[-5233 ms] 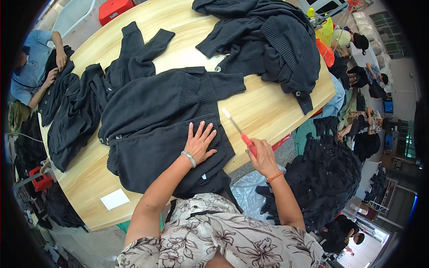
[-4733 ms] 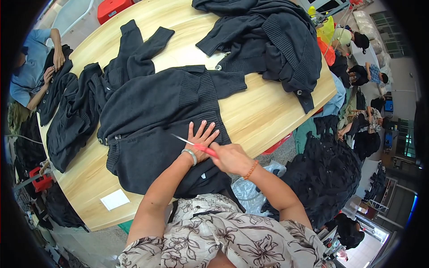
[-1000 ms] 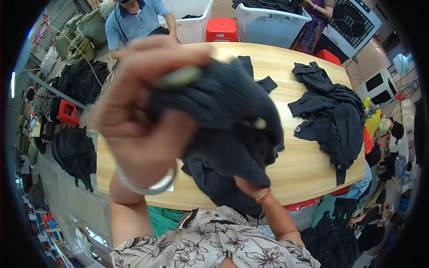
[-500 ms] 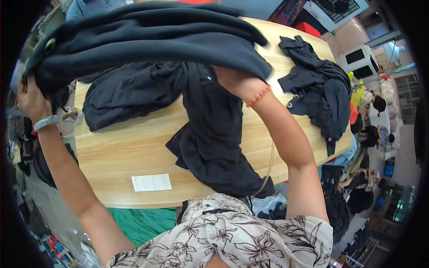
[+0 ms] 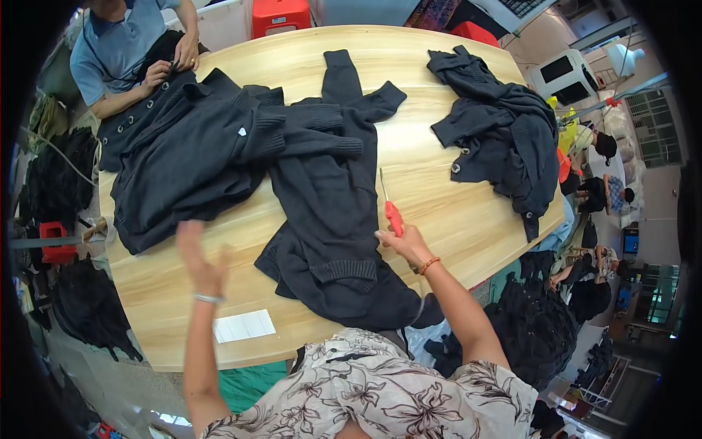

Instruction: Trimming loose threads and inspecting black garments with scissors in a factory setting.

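My right hand (image 5: pixel 409 245) is closed round a red-handled tool (image 5: pixel 393 218) with a thin metal shaft, its tip pointing away from me over the table. Blurred by motion, my left hand (image 5: pixel 202 263) is open and holds nothing, above the wood near the lower edge of a dark knit cardigan (image 5: pixel 194 168). That cardigan lies in a heap at the left, with a small white mark on it. Between my hands a second dark knit garment (image 5: pixel 322 212) stretches from the far side to the table's near edge, its ribbed cuff showing.
Another dark buttoned garment (image 5: pixel 504 124) lies on the right of the wooden table (image 5: pixel 431 190). A white paper strip (image 5: pixel 245 326) is near the front edge. At the far left a co-worker in a blue shirt (image 5: pixel 128 44) handles the cardigan's buttoned edge. Red stools (image 5: pixel 280 16) stand beyond.
The dark garment I held up in both hands now lies at the left, released. My hands have come back toward me, and the red-handled tool shows in my right hand.
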Available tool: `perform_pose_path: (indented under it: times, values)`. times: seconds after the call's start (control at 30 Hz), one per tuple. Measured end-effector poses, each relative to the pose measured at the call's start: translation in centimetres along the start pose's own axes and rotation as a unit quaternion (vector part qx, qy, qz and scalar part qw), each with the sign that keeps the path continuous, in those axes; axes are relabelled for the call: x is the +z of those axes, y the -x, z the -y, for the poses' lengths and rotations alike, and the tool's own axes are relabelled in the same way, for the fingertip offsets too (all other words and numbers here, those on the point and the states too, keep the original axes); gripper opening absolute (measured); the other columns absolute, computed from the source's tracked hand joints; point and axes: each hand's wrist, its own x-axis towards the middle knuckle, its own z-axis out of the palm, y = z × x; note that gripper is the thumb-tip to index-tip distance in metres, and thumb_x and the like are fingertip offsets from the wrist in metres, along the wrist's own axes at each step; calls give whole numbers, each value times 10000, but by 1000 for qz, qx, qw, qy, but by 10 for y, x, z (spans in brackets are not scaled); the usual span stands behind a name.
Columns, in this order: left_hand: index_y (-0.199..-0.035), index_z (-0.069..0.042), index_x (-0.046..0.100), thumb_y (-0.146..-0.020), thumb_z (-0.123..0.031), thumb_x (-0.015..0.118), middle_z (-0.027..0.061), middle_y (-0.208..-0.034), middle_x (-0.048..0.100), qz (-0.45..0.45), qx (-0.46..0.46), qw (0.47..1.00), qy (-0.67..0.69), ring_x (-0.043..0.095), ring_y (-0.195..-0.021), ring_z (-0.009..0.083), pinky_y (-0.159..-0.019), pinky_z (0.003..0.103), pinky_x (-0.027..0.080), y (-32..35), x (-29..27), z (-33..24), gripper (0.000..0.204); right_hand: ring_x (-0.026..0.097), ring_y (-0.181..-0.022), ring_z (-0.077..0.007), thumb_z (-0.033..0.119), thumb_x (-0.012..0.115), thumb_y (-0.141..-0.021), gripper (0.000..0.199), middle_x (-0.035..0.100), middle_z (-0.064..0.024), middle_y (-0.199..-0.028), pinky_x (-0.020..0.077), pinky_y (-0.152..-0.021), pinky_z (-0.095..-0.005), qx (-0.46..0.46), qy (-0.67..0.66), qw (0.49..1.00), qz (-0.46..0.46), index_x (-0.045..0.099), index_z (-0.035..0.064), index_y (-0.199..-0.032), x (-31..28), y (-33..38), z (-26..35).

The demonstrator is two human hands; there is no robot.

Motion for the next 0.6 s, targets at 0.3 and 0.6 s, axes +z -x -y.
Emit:
perform_pose_path:
  times: [0.3,0.6]
  values:
    - [-1417,-113,430,-594,-43,760,148,-1158,547,295,97,940,139,538,-1063,323,-910,414,435,4,103,-198,890,514,-667,-58,150,730,-838,178,593,18,-746,432,-578,-246,-26,-233,969,77,624,14,-883,1,7,56]
    - [-1116,11,583,-779,49,635,143,-995,666,139,55,868,474,654,-915,238,-811,277,487,-148,24,-335,342,404,-522,-13,19,639,-881,390,507,64,-712,346,-475,-188,-212,-365,906,-37,525,-19,-1252,-129,70,88]
